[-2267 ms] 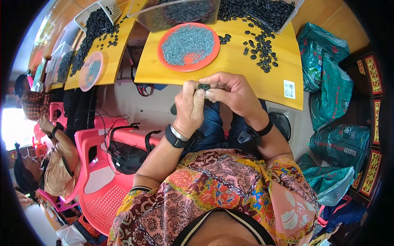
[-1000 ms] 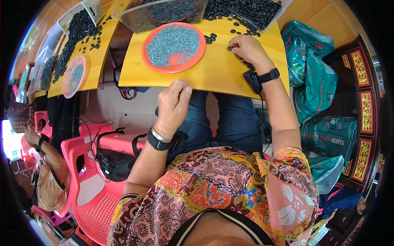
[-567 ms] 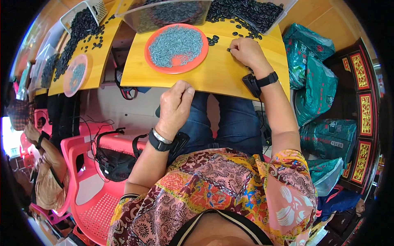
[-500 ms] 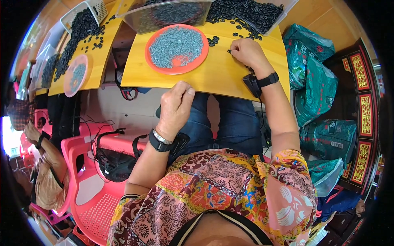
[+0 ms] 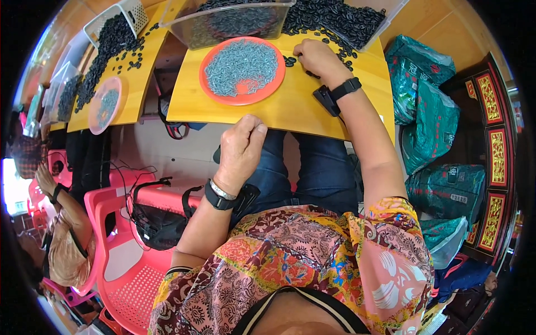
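Note:
My left hand (image 5: 242,146) is curled into a fist just off the near edge of the yellow table (image 5: 234,114); whatever it may hold is hidden. My right hand (image 5: 319,58) is over the table, right of the plate, thumb and fingers pinched together beside a few small black oval pieces (image 5: 289,60). What lies between those fingertips is too small to make out. The red plate (image 5: 205,92) carries a heap of small silvery screws (image 5: 241,64), with a bare patch at its near side.
Behind the plate stands a clear plastic bin (image 5: 178,29) of black pieces. More black pieces (image 5: 335,22) are heaped at the far right. A second table (image 5: 125,103) at left bears a white basket (image 5: 134,17) and a pink plate (image 5: 92,120). Green bags (image 5: 430,123) stand at right; a pink chair (image 5: 134,285) is at left.
My right hand has moved left and farther from me, toward the black pieces beside the plate. My left hand stays closed, almost in the same place.

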Demonstrator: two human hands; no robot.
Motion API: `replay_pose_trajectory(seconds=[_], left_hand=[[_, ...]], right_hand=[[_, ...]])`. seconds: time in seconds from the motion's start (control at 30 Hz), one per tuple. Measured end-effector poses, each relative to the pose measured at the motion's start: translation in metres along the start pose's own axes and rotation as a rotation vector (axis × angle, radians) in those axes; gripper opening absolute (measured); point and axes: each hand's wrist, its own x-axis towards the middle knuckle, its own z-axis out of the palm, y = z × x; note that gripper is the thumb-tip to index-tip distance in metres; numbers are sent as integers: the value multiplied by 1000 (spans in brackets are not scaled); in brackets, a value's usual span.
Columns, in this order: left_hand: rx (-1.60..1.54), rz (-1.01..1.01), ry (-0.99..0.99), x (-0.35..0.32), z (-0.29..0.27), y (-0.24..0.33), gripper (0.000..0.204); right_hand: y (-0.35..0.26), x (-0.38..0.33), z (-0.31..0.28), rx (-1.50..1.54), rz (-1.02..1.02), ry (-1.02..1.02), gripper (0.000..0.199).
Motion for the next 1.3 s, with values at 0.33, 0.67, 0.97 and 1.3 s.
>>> replay_pose_trajectory(seconds=[0.33, 0.67, 0.97, 1.3], left_hand=[[-88, -84, 0, -2, -1, -1, 8], [-428, -376, 8, 3, 4, -6, 11], [-519, -428, -13, 0, 3, -16, 13], [-600, -516, -66, 0, 1, -16, 16]], right_hand=[[-28, -43, -38, 828, 197, -13, 19], [-118, -100, -26, 1641, 109, -182, 21], [-129, -105, -14, 1511, 65, -161, 22], [-129, -107, -11, 1542, 36, -123, 19]])
